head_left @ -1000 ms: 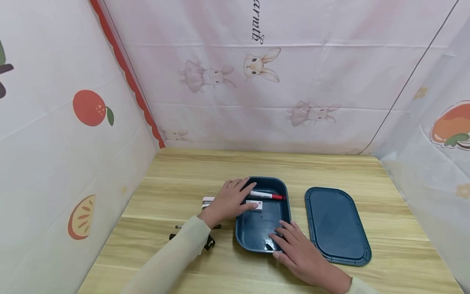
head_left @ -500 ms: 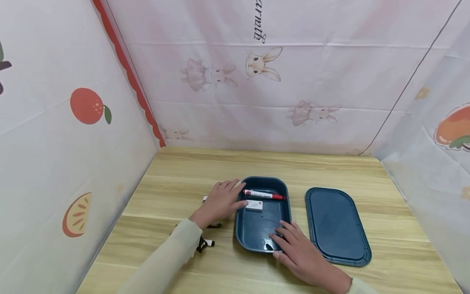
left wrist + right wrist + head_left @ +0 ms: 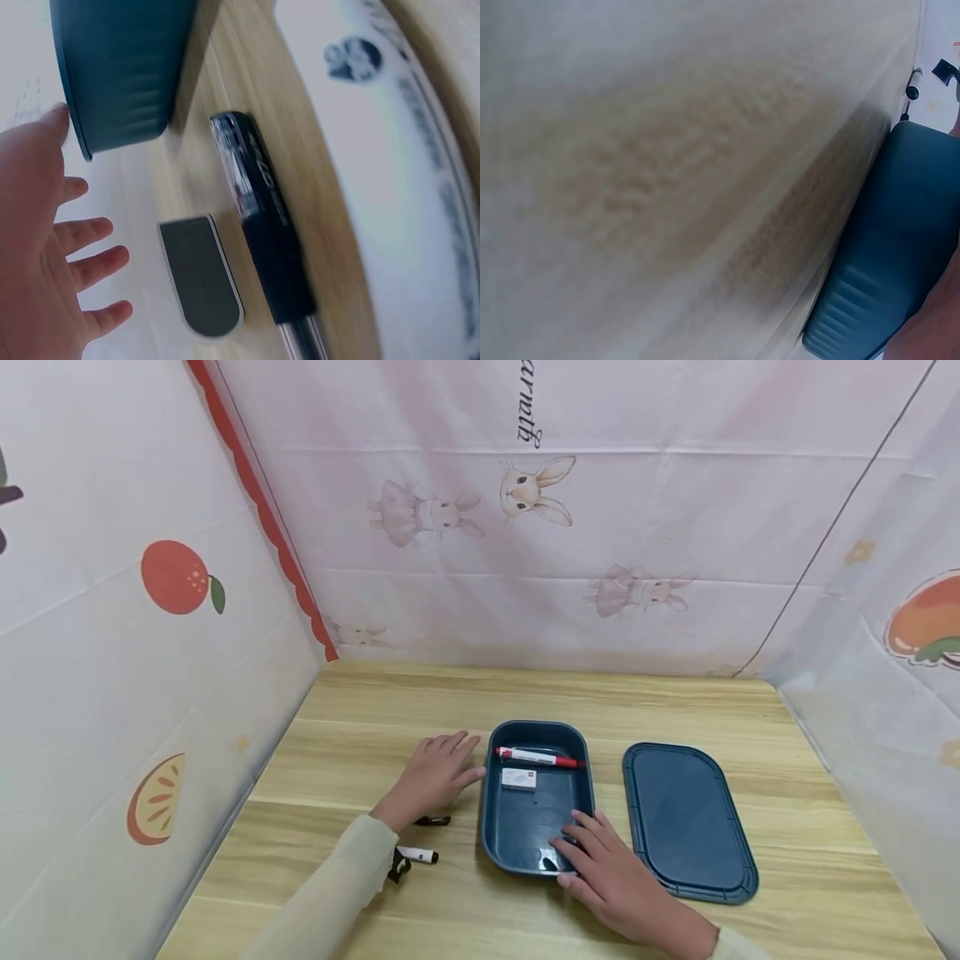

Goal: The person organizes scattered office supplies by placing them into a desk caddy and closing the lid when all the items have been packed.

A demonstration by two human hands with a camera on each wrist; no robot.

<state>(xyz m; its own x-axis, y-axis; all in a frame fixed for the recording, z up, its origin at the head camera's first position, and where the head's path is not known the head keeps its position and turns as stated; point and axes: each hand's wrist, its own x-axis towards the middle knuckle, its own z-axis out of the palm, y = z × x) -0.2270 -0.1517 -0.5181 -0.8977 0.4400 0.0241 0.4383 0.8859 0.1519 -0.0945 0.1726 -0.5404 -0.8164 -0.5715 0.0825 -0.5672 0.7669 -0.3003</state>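
Note:
My left hand (image 3: 431, 777) hovers just left of a dark blue plastic box (image 3: 487, 835), fingers spread and nothing held. In the left wrist view its thumb lies by the box's rim (image 3: 73, 112). Inside the box lie a white marker with a red cap (image 3: 536, 757) and a small white printed box (image 3: 519, 778). My right hand (image 3: 618, 881) rests on the box's near right corner, its loosely extended fingers over the rim. Under the left hand, the left wrist view shows a black pen (image 3: 262, 217) and a grey flat piece with a white edge (image 3: 201, 277).
A dark blue lid (image 3: 690, 818) lies flat right of the box. Left of the box is a white marker with a black end (image 3: 420, 855), beside a black piece (image 3: 400, 866) near the left sleeve. Printed cloth walls (image 3: 480, 552) surround the wooden table (image 3: 405, 702).
My left hand has drawn back leftward out of the box, uncovering the red-capped marker and the small white box. The black-ended marker has come into sight. My right hand stays put.

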